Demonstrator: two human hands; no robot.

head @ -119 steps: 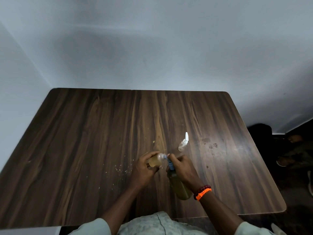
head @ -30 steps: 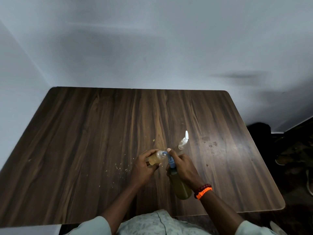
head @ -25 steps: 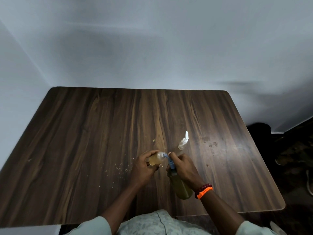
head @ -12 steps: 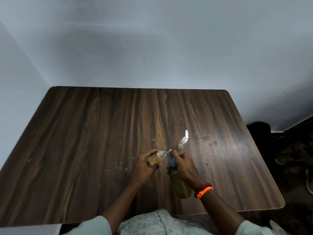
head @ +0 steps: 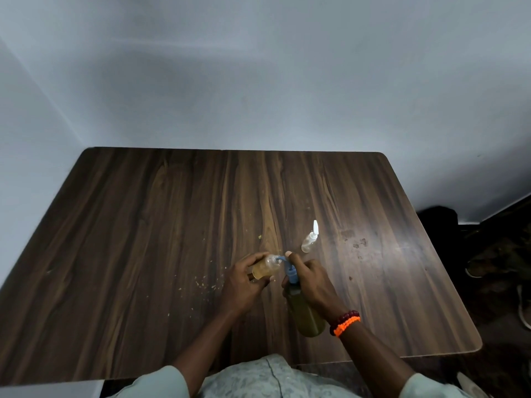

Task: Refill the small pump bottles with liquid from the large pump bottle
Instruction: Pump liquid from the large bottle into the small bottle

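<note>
Above near table edge | large pump bottle [head: 306, 314] tilted, spout toward small bottle [head: 265, 268] | hands gripping each

Large pump bottle [head: 306, 317] neck hidden under right hand [head: 313, 280]

Dark brown wood-grain table [head: 143, 254] with pale crumbs [head: 205, 284] left of centre and dull stains [head: 356, 242] right of centre; grey-blue wall [head: 258, 81] across the top. Large bottle [head: 309, 320] olive-yellow with blue pump [head: 290, 272], small bottle [head: 265, 268] amber, spare small bottle [head: 309, 242] clear with white cap. Bracelets [head: 344, 323] dark red and bright orange, lower right of centre; sleeves [head: 161, 383] pale grey-green at the bottom.
</note>
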